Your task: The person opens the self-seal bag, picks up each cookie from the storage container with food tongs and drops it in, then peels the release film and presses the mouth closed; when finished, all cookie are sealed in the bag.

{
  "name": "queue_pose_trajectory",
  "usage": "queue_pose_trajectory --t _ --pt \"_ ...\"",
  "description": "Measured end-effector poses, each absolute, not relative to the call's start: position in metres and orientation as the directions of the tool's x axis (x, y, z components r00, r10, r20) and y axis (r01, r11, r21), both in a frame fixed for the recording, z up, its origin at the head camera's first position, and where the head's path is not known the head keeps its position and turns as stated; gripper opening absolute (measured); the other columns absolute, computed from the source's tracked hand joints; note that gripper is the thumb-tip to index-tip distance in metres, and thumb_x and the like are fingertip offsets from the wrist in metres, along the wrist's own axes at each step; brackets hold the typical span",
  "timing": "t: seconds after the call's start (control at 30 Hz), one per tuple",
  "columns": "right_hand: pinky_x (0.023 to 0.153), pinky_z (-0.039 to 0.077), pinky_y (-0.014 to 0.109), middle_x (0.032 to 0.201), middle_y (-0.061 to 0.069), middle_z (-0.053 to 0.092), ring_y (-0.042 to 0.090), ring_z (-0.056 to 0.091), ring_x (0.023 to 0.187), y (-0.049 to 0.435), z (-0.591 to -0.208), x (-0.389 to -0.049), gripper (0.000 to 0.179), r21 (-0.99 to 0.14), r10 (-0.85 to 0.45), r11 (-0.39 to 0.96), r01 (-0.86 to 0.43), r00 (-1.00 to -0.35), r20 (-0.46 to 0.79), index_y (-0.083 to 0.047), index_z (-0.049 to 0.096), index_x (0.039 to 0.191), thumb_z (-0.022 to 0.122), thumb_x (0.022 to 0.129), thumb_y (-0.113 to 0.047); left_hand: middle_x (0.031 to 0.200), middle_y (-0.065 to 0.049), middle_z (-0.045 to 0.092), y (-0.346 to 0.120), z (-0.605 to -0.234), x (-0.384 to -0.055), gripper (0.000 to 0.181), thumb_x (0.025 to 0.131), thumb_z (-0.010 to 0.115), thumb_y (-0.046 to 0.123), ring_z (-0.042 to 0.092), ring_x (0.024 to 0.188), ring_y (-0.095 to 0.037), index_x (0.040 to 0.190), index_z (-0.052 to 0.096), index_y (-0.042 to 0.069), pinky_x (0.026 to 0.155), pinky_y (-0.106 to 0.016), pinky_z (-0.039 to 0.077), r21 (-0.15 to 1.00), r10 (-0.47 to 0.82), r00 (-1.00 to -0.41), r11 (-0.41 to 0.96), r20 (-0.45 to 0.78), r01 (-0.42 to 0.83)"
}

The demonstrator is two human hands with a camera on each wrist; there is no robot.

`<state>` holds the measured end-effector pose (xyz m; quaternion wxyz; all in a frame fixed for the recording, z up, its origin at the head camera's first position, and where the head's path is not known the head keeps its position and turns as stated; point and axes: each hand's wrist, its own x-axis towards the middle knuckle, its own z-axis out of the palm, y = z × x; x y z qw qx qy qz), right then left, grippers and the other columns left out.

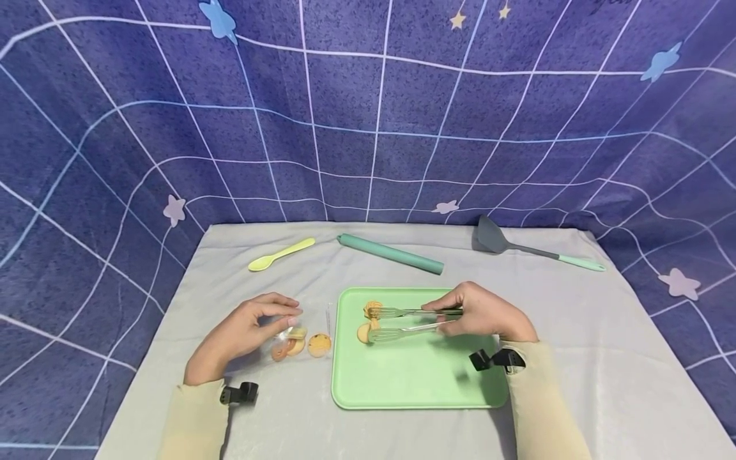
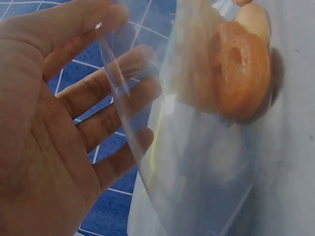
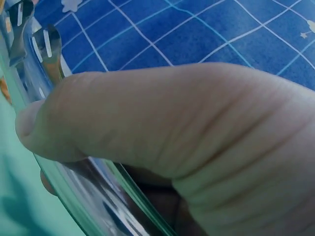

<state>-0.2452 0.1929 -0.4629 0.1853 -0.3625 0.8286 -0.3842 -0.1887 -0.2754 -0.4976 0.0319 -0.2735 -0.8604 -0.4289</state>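
Note:
My left hand [image 1: 253, 326] is left of the green tray [image 1: 425, 386], its thumb and index finger pinching the edge of a clear plastic bag [image 2: 202, 162]. The other fingers spread behind the film. Inside the bag lie a brown pretzel-shaped biscuit [image 2: 243, 73] and other pale biscuits; a round dotted biscuit [image 1: 319, 345] shows near the tray's edge. Over the tray, my right hand [image 1: 480, 310] grips metal tongs [image 1: 414, 328] with slotted ends. The tong ends overlap a ridged biscuit [image 1: 372, 308] and a round biscuit [image 1: 364, 333] at the tray's left side.
Along the back of the grey-covered table lie a yellow-green spoon [image 1: 282, 254], a green rolling pin [image 1: 391, 253] and a dark spatula [image 1: 493, 236] with a mint handle. Behind them hangs a blue cloth [image 1: 345, 153] with a grid pattern.

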Motion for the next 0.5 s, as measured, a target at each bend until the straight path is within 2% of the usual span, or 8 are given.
queue_pose_trajectory --t 0.13,0.37,0.5 --pt "0.048 0.041 0.020 0.095 -0.005 0.076 0.013 0.054 0.058 0.182 -0.459 -0.251 0.039 -0.778 -0.752 0.418 -0.468 -0.659 -0.008 -0.010 0.076 0.119 0.082 0.081 -0.002 0.120 -0.002 0.069 -0.276 -0.498 -0.189 0.018 0.095 0.074 0.010 0.062 0.114 -0.023 0.112 0.079 0.008 0.099 -0.020 0.043 0.723 0.435 -0.855 0.490 0.281 0.487" --pt "0.049 0.040 0.018 0.083 0.001 0.075 0.016 0.055 0.059 0.167 -0.457 -0.258 0.038 -0.770 -0.800 0.384 -0.509 -0.601 -0.002 -0.009 0.076 0.119 0.078 0.082 0.000 0.121 -0.004 0.068 -0.276 -0.500 -0.191 0.019 0.094 0.075 0.010 0.061 0.115 -0.023 0.113 0.078 0.007 0.101 -0.020 0.041 0.726 0.443 -0.853 0.487 0.275 0.486" --pt "0.050 0.041 0.019 0.081 -0.003 0.074 0.018 0.058 0.062 0.167 -0.456 -0.258 0.040 -0.760 -0.796 0.401 -0.512 -0.605 -0.013 -0.011 0.076 0.120 0.078 0.082 0.000 0.121 -0.001 0.068 -0.276 -0.501 -0.191 0.020 0.094 0.075 0.010 0.061 0.115 -0.021 0.113 0.078 0.008 0.101 -0.020 0.041 0.728 0.442 -0.856 0.488 0.269 0.481"
